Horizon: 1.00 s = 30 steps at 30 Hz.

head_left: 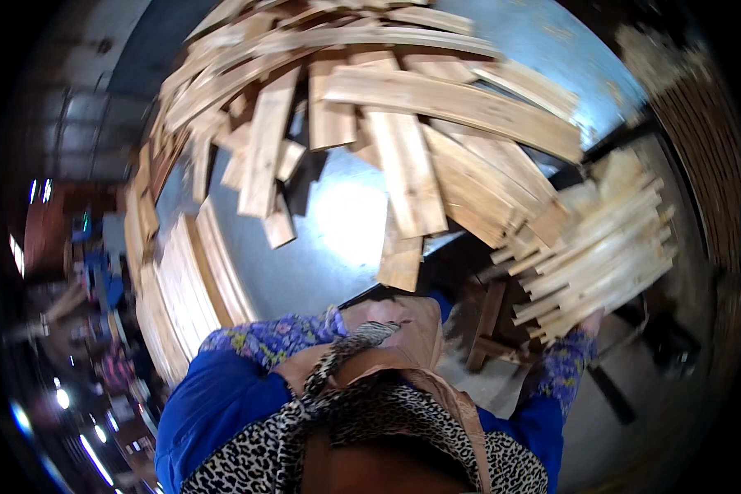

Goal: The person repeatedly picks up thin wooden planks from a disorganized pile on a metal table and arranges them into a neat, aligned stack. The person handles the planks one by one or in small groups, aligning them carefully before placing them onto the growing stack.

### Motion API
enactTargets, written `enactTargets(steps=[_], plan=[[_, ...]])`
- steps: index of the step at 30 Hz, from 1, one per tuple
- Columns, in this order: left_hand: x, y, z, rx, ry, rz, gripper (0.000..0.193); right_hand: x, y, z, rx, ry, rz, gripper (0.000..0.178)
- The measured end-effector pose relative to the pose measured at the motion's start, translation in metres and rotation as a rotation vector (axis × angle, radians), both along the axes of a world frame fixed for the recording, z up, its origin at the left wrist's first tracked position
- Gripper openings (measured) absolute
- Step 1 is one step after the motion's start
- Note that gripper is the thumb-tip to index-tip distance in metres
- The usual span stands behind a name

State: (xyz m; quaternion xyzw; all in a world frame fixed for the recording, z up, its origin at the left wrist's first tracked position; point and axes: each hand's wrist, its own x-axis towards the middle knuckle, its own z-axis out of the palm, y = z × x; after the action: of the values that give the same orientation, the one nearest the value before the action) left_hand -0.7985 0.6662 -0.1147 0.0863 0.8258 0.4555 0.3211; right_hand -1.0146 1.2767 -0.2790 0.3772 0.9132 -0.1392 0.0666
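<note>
A: Where are the strips?
B: The pale wooden strips [601, 259] lie in a layered pile just beyond the right side of the surface [263, 259].

A: Which way do they point?
B: Their long axes run nearly parallel, on a slant. One set of ends faces the near right corner of the surface; the other faces outward, away from it and a little toward its far side. The ends are uneven, some sticking out past others.

A: And the grip?
B: The right hand [590, 322] is at the pile's near edge, apparently touching it. Its fingers are too blurred and hidden for me to tell how far they are spread, or whether they pinch a strip.

A: The other one?
B: The left hand [380, 311] is at the near edge of the surface, in front of the apron [422, 321]. It is blurred too; I cannot tell its grip or whether it holds anything.

A: What else is around?
B: Loose planks [405, 169] overlap at many angles across the surface. Some reach its right edge, their ends crowding the strips there. Pale boards [185, 276] line its left side. A wooden stand [487, 325] sits below its near right corner, and brown slats [692, 156] lie farther off its right side.
</note>
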Motion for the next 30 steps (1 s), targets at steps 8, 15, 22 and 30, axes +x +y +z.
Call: enactTargets(steps=[8,15,22,30], plan=[[0.029,-0.104,0.027,-0.512,-0.029,0.467,0.036,0.034,-0.091,0.021,-0.093,0.501,0.160,0.070],[0.171,-0.282,0.056,-1.075,-0.394,0.197,0.046,0.042,-0.397,0.200,-0.876,0.475,1.042,0.044],[0.231,-0.340,0.107,-1.099,-0.147,-0.490,0.037,0.080,-0.696,0.248,-0.949,0.203,1.440,0.048],[0.301,-0.394,0.059,-0.872,-0.031,-0.117,0.034,0.060,-0.935,0.271,-0.046,0.133,0.908,0.118]])
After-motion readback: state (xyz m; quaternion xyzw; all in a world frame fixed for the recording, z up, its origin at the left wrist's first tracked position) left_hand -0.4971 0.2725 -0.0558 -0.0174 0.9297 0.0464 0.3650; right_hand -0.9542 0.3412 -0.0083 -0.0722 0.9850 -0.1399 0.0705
